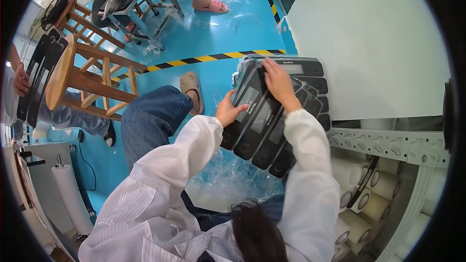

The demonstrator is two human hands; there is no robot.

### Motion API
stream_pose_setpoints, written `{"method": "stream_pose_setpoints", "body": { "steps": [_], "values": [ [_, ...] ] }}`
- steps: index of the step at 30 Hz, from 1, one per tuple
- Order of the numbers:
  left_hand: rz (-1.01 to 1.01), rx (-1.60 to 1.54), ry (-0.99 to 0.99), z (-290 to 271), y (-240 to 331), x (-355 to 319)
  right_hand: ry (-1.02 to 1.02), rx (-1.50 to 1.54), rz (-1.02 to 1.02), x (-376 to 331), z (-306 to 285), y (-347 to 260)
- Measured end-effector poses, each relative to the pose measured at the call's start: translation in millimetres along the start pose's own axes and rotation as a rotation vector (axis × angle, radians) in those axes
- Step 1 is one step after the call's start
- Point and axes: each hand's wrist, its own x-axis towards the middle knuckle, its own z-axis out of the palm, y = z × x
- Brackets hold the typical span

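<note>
While my left hand [228, 111] grips the fanned black panels [264, 121], I'd keep my flat, open right hand [279, 85] pressing them square.

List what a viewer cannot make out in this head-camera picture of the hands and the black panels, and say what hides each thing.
- Left hand: its fingers curl behind the edge of the black panels, so the grip is hidden.
- Right hand: its palm lies flat on the stack; what is under it is covered.
- Panel count: they overlap, and the white sleeve hides the lower ends.
- Rolls under the table: cut off by the dark rim.
</note>
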Motion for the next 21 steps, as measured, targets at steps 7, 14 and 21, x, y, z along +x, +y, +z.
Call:
{"method": "stream_pose_setpoints", "body": {
  "steps": [7,14,21],
  "values": [
    [0.063,0.006,0.111,2,6,-6,-0.253,-0.139,-0.067,-42,-12,13],
    [0.061,0.022,0.110,0,6,-7,0.032,-0.211,-0.109,1,6,10],
    [0.323,0.170,0.281,2,14,-3,0.144,-0.200,0.057,-5,27,16]
  ]
}}
